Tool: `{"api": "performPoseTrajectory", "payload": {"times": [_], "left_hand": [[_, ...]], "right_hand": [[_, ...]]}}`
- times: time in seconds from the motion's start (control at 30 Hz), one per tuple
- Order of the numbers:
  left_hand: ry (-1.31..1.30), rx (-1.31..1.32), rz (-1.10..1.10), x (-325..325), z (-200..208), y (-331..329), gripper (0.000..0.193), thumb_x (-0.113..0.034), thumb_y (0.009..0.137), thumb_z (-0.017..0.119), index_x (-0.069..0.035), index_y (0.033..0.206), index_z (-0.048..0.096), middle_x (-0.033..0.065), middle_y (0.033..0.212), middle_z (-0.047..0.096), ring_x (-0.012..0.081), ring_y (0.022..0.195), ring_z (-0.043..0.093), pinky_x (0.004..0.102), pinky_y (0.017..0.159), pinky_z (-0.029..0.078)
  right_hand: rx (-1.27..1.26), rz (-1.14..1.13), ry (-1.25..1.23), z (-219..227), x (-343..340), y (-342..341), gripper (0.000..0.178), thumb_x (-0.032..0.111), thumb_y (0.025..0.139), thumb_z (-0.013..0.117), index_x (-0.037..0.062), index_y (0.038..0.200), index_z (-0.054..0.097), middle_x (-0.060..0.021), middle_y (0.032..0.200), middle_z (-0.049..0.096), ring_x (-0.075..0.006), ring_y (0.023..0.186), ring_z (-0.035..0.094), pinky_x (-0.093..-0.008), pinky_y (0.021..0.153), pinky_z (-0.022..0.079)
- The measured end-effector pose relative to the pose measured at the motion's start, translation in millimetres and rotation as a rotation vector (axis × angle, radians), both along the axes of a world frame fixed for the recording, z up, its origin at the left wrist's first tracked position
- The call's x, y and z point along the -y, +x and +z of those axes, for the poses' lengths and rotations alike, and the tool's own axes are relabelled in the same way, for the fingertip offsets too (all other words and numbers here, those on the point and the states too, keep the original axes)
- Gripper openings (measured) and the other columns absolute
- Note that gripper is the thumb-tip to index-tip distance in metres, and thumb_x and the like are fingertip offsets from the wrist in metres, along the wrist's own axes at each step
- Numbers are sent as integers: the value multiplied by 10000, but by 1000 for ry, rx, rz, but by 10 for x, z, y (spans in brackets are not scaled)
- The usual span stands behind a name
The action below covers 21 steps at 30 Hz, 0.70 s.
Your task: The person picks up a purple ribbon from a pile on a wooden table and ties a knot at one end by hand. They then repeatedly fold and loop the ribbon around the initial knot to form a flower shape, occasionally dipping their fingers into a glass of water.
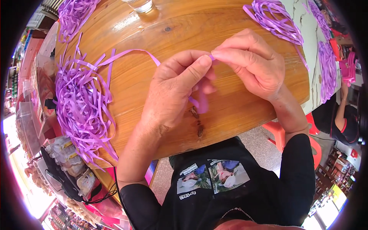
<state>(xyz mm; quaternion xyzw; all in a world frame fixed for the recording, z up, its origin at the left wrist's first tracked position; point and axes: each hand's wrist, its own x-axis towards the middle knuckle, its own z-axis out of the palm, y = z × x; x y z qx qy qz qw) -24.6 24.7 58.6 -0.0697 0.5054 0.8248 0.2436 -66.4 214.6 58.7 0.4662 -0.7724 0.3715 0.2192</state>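
Both of my hands meet over the wooden table, pinching one purple ribbon [132,50] between their fingertips. My left hand [174,86] has thumb and forefinger closed on it, and a blurred length hangs below the palm. From that hand the ribbon arcs leftward to a big tangled pile of purple ribbons [82,101]. My right hand [255,63] touches the left fingertips, thumb and forefinger pressed together on the ribbon. Just a small bit of it shows between the two hands.
The wooden table [180,34] carries a clear glass [140,5] at its far edge. More ribbon bundles lie far left [74,17] and far right [274,21]. On the white marbled surface hangs another bundle [327,71]. An orange chair [276,132] and another person [341,117] are at right.
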Motion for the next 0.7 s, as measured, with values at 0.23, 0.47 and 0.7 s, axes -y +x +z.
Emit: {"api": "performPoseTrajectory", "payload": {"times": [0.23,0.47,0.7], "left_hand": [[-159,-111,173,39,-40,43,121,-114,868,606,-6,921,619,-9,738,586,30,534,370,180,461,276],[-212,-136,200,56,-64,50,114,-103,852,624,-4,909,624,6,780,612,25,525,380,168,456,278],[-157,-115,180,74,-47,47,111,-88,852,618,3,915,622,29,801,624,26,529,381,169,455,276]], "right_hand": [[224,-42,-11,66,-32,-22,238,-37,750,659,5,984,650,-95,891,614,-193,758,594,-242,652,467],[233,-43,10,93,-73,-61,270,18,757,665,-3,1026,650,-116,966,630,-204,820,589,-255,706,464],[198,-58,59,-63,-25,-6,326,56,695,709,39,1019,671,-78,899,628,-219,784,576,-277,641,460]]}}
